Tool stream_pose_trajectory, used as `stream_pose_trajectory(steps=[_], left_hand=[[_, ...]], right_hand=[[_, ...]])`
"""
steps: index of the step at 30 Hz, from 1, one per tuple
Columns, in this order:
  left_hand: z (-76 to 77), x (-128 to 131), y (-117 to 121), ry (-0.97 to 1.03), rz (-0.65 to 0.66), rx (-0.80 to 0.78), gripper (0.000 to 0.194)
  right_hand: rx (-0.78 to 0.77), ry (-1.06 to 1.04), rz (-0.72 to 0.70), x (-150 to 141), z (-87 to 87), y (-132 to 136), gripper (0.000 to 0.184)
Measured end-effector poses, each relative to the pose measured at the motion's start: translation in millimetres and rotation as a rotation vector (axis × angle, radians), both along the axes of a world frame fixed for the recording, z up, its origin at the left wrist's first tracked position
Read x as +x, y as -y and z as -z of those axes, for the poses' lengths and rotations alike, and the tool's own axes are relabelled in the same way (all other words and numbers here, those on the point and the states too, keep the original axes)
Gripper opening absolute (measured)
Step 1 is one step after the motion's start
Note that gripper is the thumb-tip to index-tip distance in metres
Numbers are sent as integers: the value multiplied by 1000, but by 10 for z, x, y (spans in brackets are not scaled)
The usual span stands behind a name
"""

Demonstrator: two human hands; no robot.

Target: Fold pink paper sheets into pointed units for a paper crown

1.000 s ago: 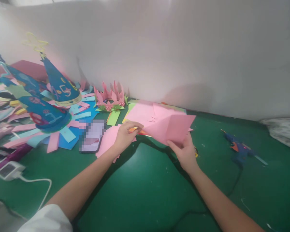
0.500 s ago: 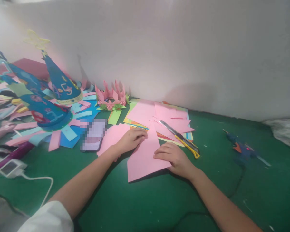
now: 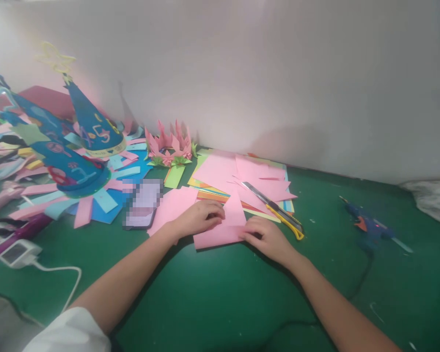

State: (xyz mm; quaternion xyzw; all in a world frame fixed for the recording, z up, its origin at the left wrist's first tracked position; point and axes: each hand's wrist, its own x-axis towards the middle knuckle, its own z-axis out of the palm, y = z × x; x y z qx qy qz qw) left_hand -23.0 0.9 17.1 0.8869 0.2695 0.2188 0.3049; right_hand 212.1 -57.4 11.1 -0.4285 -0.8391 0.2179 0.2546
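A cut piece of pink paper (image 3: 229,222) lies between my hands, its near part looking folded or bent upward. My left hand (image 3: 200,215) rests at its left side, fingers curled and closed on the edge. With thumb and fingers, my right hand (image 3: 266,234) pinches the paper's right edge near the bend. A yellow-handled utility knife (image 3: 275,210) lies just beyond the right hand, over pink sheets (image 3: 220,171) and other coloured paper. More pink paper (image 3: 176,208) is stacked by my left wrist, partly hidden by it.
A phone (image 3: 143,204) lies left of the pink stack. Behind it stand a pink paper crown (image 3: 170,146) and blue cone hats (image 3: 91,122). A blue glue gun (image 3: 370,225) with a cord rests at right. A white charger (image 3: 20,254) and cable sit at left.
The pink paper came down from being held up onto the table, uncovering the utility knife. Its near edge then came up and away from me, and my right hand shifted slightly to pinch it.
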Motion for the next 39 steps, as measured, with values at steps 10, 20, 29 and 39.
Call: stream_pose_trajectory(steps=[10,20,29,39], left_hand=[[56,-34,-52,235,-49,-500,34],[-54,-5,45,15,22,-359,42],[3,113,80,-70,3,-44,32],[54,64,-9,-52,147,211,21]], right_hand=[[32,147,121,11,19,-2,40],[97,217,156,-19,-29,22,36],[74,111,166,2,19,6,8],[13,120,249,-18,-9,27,23]])
